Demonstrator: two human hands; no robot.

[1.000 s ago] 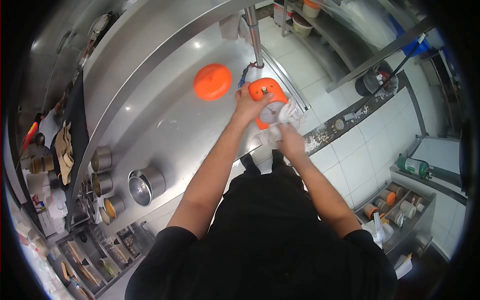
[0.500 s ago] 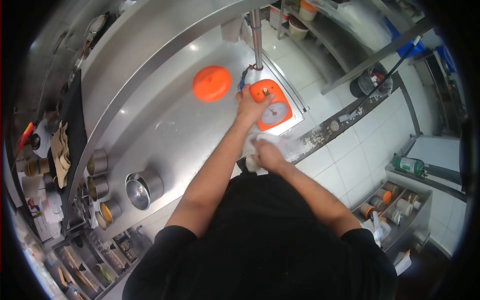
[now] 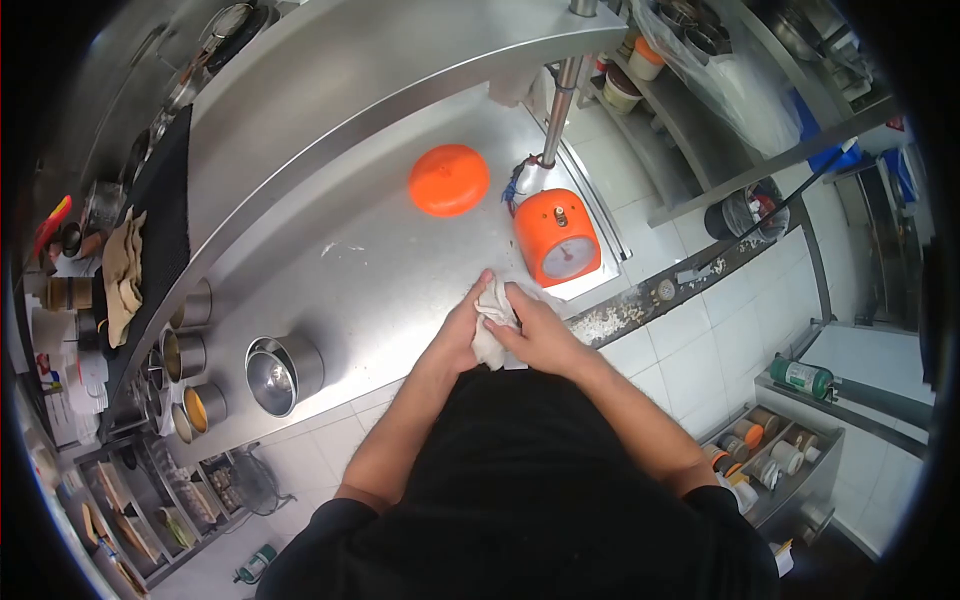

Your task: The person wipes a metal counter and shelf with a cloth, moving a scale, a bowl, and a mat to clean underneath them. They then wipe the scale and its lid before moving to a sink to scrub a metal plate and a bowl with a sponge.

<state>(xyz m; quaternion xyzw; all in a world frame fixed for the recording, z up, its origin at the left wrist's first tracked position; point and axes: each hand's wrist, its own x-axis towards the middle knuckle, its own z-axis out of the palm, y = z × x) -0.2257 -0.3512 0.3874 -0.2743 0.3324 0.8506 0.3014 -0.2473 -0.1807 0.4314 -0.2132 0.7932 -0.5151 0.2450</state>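
My left hand (image 3: pixel 459 330) and my right hand (image 3: pixel 541 335) are close together at the counter's front edge, both gripping a crumpled white cloth (image 3: pixel 492 318) between them. Just beyond my right hand, an orange scale (image 3: pixel 547 222) with a round dial stands on the right end of the steel counter (image 3: pixel 370 260); neither hand touches it. A round orange lid-like piece (image 3: pixel 448 180) lies on the counter to the left of the scale. Behind the scale, near the metal post, sits a small whitish item (image 3: pixel 533 178).
Nested metal pots (image 3: pixel 285 375) stand at the counter's left front. A steel shelf (image 3: pixel 400 55) runs above the counter, with a post (image 3: pixel 560 110) at its right. A bin (image 3: pixel 745 215) and a drawer of jars (image 3: pixel 775 455) are to the right.
My left hand has left the scale and come back to the cloth beside my right hand. The whitish item near the post now shows. The camera view has shifted slightly.
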